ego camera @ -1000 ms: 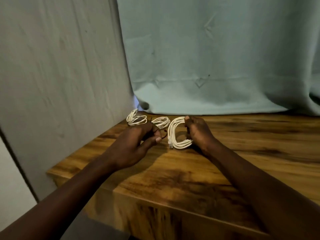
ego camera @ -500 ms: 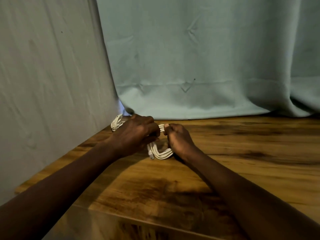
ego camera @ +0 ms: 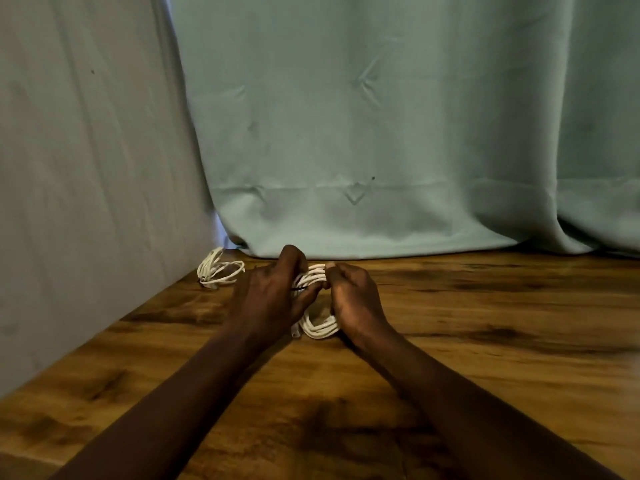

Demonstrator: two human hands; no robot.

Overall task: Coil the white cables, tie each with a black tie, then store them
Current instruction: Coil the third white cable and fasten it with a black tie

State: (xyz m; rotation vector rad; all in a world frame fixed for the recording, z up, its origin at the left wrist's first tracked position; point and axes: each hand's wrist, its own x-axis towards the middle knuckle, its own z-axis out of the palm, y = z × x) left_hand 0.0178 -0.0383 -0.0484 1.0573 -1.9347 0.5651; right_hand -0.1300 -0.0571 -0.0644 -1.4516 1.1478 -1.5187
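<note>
In the head view, a change from a second earlier was seen: the left hand (ego camera: 268,296), then held apart from the white cable coil (ego camera: 320,329), had been brought onto it, so that the coil was gripped from both sides. A thin black tie (ego camera: 300,288) was glimpsed at the left thumb, against the far strands. From this it was judged that tying had begun and that storing was not yet reached.

The coil was held just off the middle of the worktop (ego camera: 485,323), its far strands bunched between the hands and its near loop hanging below them. The left fingers (ego camera: 294,258) were curled over the bunch from the left, and the right hand (ego camera: 353,299) was clenched round the same strands from the right. Both forearms were stretched forward, converging on the coil. A second coil (ego camera: 219,271) was left lying at the far left corner, near the curtain (ego camera: 381,133).
</note>
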